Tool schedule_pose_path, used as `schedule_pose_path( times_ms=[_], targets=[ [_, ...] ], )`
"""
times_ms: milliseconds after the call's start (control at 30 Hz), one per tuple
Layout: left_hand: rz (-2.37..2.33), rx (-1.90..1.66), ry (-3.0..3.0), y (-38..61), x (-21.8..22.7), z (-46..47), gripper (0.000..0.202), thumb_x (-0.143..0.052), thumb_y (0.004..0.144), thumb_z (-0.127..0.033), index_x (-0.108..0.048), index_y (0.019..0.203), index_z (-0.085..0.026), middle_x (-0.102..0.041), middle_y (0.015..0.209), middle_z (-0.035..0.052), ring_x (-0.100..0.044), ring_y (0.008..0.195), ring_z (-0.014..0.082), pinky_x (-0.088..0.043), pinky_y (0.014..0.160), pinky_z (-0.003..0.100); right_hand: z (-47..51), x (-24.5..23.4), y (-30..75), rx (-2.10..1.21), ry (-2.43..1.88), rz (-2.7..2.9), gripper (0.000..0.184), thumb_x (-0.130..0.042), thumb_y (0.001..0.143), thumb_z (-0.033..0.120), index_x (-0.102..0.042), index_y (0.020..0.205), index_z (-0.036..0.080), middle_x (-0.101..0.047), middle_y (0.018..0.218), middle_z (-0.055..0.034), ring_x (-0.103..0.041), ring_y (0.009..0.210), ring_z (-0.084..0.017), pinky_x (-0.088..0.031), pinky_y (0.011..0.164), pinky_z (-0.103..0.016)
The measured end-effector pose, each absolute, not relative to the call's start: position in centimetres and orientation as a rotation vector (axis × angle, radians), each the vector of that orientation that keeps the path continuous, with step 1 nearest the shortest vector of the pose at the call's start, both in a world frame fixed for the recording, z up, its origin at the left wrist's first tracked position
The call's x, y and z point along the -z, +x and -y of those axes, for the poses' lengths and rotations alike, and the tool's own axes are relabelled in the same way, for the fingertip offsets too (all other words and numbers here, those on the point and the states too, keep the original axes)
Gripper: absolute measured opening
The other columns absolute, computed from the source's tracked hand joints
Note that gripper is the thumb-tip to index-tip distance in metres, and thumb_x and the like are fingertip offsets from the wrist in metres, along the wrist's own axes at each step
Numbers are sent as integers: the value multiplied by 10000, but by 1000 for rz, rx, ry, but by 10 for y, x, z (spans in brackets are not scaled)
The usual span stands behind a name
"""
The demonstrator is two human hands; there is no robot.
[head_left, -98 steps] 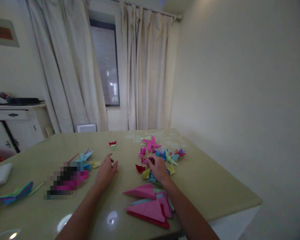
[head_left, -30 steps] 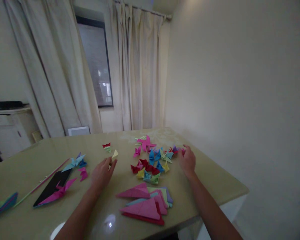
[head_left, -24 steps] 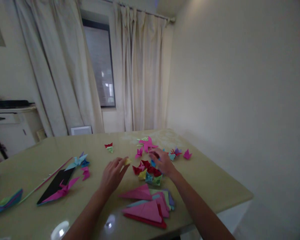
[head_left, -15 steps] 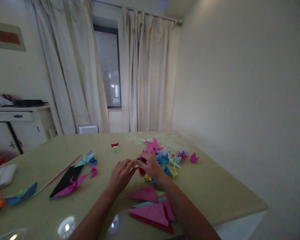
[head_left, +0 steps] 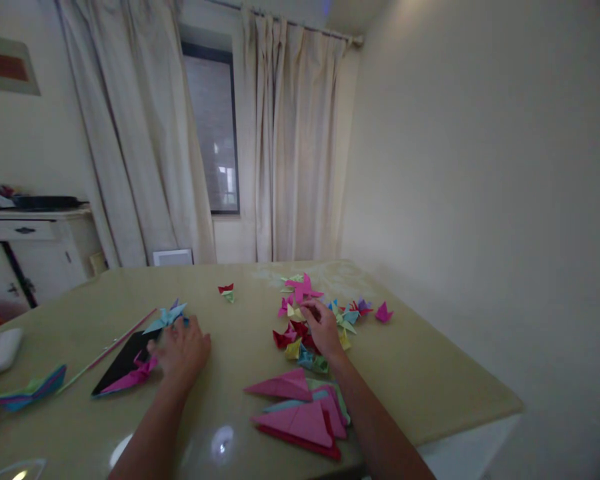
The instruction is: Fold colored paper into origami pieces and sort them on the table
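Observation:
My left hand (head_left: pixel 183 348) is spread, palm down, over the right edge of a black flat slab (head_left: pixel 123 357); its fingers are slightly blurred. Beneath and beside it are a magenta paper crane (head_left: pixel 133 375) and a light-blue paper crane (head_left: pixel 165 319). On the right, the fingers of my right hand (head_left: pixel 323 325) are pinched at a small pale yellow folded paper piece (head_left: pixel 294 312). Around that hand lies a pile of small origami pieces, among them red ones (head_left: pixel 283 338) and a pink one (head_left: pixel 304 288). The hand hides part of the pile.
Pink folded paper triangles (head_left: pixel 295 423) lie stacked near the front. A red and green piece (head_left: pixel 227 292) sits alone farther back. Left are a pink-green stick (head_left: pixel 107 350), a blue paper shape (head_left: pixel 35 390) and a white object (head_left: pixel 0 352). A wall (head_left: pixel 480 200) stands right of the table.
My hands have parted from above the table's middle. The left has swung left to the black slab and opened; the right has shifted slightly right over the pile. The view has turned slightly.

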State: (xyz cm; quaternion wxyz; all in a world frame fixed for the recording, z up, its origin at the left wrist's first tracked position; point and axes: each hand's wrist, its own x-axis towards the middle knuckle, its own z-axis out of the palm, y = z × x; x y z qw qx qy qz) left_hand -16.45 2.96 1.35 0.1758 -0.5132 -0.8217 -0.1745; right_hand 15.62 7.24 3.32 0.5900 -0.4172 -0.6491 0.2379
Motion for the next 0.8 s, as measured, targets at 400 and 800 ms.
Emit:
schedule_pose_path(
  times_ms=[400, 800],
  targets=[
    [2254, 455, -2056, -160, 1, -50, 511, -343, 998, -160, -516, 1466, -50, -570, 1441, 244, -574, 1306, 337, -442, 1101, 467, -74, -29, 160, -555, -1004, 1487, 213, -609, 911, 337, -713, 1041, 204, -764, 886, -62, -729, 784, -233, -600, 733, -355],
    [1982, 982, -2355, -144, 22, -63, 465, -389, 940, -82, -604, 1343, -169, -646, 1331, 144, -657, 1213, 247, -488, 1106, 441, -71, -25, 154, -470, -1022, 1617, 197, -581, 896, 188, -734, 1019, 206, -785, 966, -62, -734, 866, -224, -574, 849, -360]
  ],
)
